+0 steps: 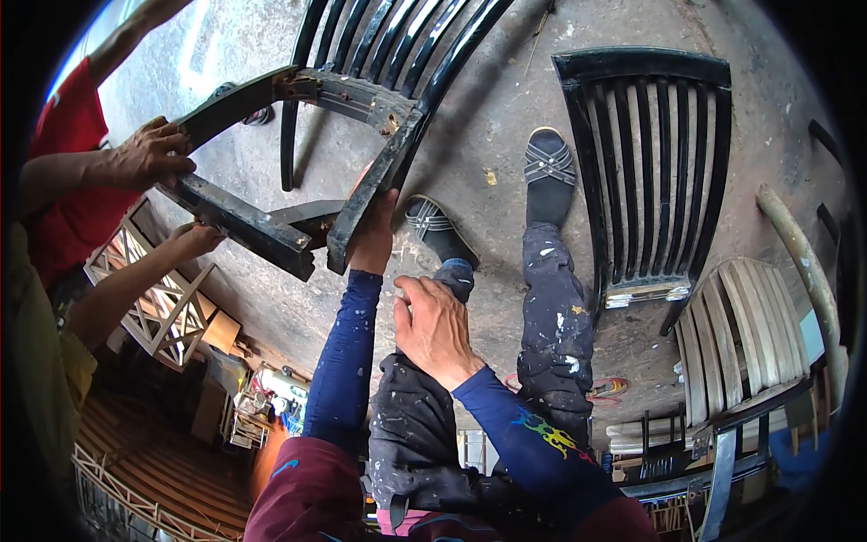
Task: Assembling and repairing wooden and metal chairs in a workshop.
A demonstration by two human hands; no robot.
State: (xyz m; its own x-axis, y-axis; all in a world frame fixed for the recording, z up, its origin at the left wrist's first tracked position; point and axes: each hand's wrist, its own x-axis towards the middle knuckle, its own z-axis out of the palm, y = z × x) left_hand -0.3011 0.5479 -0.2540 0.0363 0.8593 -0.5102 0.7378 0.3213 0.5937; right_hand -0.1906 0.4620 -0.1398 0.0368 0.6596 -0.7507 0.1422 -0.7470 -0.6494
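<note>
Both hands [402,280] visible; chair frame [298,163] cut off.

Count: 3 black slatted chair frames [343,99] (one held, 11 o'clock), 4 hands [433,325], 2 sandals [549,163], 1 pale pipe [804,253].

chair frame [307,135] ahead-left, slatted chair back [650,172] right, feet btwn

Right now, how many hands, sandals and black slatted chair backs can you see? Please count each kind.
Hands: 4, the person's left hand and right hand, plus a co-worker's upper hand and lower hand.
Sandals: 2, left sandal, right sandal.
Black slatted chair backs: 2, held chair frame, lying chair back.
Total: 8.
</note>
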